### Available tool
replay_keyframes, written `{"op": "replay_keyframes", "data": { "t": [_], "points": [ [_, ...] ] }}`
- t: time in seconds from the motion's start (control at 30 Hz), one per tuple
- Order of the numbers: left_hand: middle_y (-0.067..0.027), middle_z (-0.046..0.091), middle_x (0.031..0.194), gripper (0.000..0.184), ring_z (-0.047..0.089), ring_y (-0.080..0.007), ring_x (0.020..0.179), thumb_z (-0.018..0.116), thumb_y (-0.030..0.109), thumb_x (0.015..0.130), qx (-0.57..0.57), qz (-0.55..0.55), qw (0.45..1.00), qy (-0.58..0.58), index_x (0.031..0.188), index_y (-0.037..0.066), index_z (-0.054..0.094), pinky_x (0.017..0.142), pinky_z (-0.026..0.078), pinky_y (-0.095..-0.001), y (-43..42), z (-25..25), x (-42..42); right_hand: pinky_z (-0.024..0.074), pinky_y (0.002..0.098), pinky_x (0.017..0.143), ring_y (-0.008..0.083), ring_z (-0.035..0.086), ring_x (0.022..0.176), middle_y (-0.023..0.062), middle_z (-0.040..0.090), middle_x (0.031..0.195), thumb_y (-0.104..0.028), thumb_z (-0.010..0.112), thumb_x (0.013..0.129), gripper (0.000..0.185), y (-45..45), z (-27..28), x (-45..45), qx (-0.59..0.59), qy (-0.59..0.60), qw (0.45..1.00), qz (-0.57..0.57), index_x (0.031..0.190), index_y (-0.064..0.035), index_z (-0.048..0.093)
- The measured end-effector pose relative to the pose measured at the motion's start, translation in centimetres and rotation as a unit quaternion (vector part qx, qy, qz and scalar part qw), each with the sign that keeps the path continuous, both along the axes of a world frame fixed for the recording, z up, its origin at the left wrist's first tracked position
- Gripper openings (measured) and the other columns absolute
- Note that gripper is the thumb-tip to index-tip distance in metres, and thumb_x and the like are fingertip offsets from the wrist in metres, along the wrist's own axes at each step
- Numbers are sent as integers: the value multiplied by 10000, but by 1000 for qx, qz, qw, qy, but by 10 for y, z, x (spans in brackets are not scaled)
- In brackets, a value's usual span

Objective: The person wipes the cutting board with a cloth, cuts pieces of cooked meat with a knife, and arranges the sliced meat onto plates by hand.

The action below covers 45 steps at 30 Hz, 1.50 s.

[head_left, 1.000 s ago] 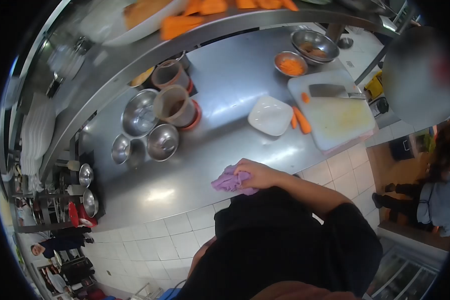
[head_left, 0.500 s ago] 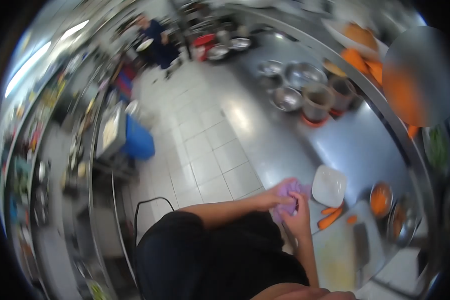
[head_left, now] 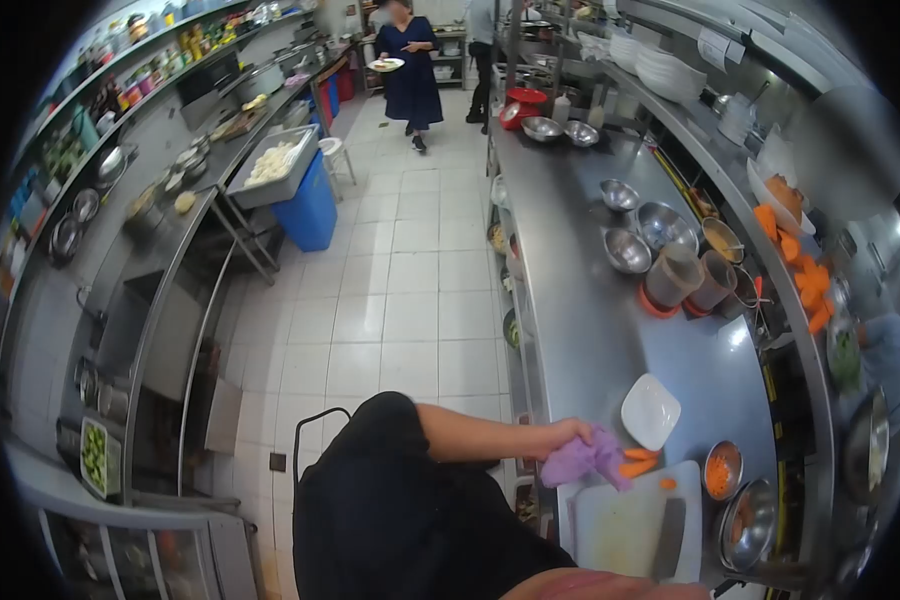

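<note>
My left hand [head_left: 566, 436] is closed on a purple cloth [head_left: 592, 460], which bunches and hangs beside the near edge of the steel counter. My right hand is not in view. Just beyond the cloth lie orange carrots [head_left: 638, 464], partly covered by it. A white square dish [head_left: 652, 410] stands behind them. On the white cutting board [head_left: 610, 525] rest a wide-bladed knife [head_left: 669, 540] and a small carrot piece [head_left: 667, 484]. To the board's right is a metal bowl of cut carrot [head_left: 720, 472], with stacked steel bowls [head_left: 752, 525] nearer me.
Plastic containers [head_left: 672, 277] and several steel bowls [head_left: 660, 226] stand farther along the counter. A shelf [head_left: 810, 300] holding carrots runs above its right side. Left are a blue bin [head_left: 308, 215] and another worktop. A person [head_left: 407, 70] carrying a plate is in the far aisle.
Both hands were together on the cloth; now only my left hand holds it and my right hand has left the view. The view has shifted and sharpened.
</note>
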<state>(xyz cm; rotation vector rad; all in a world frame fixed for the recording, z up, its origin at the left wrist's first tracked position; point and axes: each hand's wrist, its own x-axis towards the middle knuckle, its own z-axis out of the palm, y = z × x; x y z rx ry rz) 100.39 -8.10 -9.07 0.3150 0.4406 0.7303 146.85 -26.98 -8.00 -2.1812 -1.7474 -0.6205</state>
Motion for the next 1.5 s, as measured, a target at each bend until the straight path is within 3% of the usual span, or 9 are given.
{"op": "replay_keyframes", "data": {
  "t": [0.1,0.17,0.57,0.63,0.77,1.1,1.23,1.33,1.5],
  "points": [
    [-157,711,1080,392,715,-308,1007,570,212,842,-38,127,990,-39,1163,6,661,945,580,-434,-92,-13,23,531,577,781,489,678,873,253,710,891,-501,713,861,518,9,-50,73,-179,86,976,-86,869,16,696],
    [-159,712,1078,406,712,-314,1015,572,226,841,-24,188,980,-56,1170,4,658,965,571,-446,-137,5,42,531,475,885,452,665,932,257,684,976,-86,657,752,340,27,-64,100,-278,158,947,-15,1065,47,646],
    [-153,578,1252,506,628,-299,1103,592,-45,774,240,193,937,167,1270,49,579,928,548,-393,-239,105,201,540,556,825,492,679,934,272,712,1000,-152,631,830,299,-126,62,-19,-195,279,940,10,1101,-30,665],
    [-192,540,1306,564,563,-384,1203,617,-35,819,636,207,619,413,1365,56,512,1025,490,-452,-243,113,246,555,533,820,439,700,957,220,728,1026,-145,628,862,238,-142,84,-16,-239,272,932,-14,1074,-46,670],
    [-200,570,1212,438,537,-435,1123,653,-12,774,756,140,513,381,1208,49,639,1007,454,-495,-263,63,353,564,524,803,417,711,929,189,729,1024,-137,629,854,219,-184,91,8,-233,268,934,-31,1053,-53,661],
    [-202,645,1052,310,588,-426,1028,569,-1,810,763,88,536,351,1092,49,686,937,480,-504,-238,38,460,565,525,718,406,708,831,177,709,941,-76,601,841,159,-355,100,62,-191,222,937,-191,993,-38,632],
    [-206,664,989,224,648,-383,973,550,26,865,569,122,723,373,1035,44,694,851,519,-497,-229,45,453,560,472,663,365,681,721,175,694,895,-85,643,858,207,-403,69,88,-97,323,933,-128,1051,-11,640],
    [-183,657,1002,192,641,-364,960,581,47,875,569,57,797,193,1057,30,642,860,521,-452,-273,51,442,498,345,495,199,595,570,82,613,786,-83,606,941,254,-393,49,82,-2,774,615,-149,1188,-27,608],
    [-222,551,1191,409,509,-424,1154,535,-43,819,640,96,707,285,1202,53,644,1048,418,-468,-365,22,447,437,286,440,123,514,536,31,512,741,-52,557,964,282,-350,67,19,29,883,458,-100,1245,-34,539]
  ]
}}
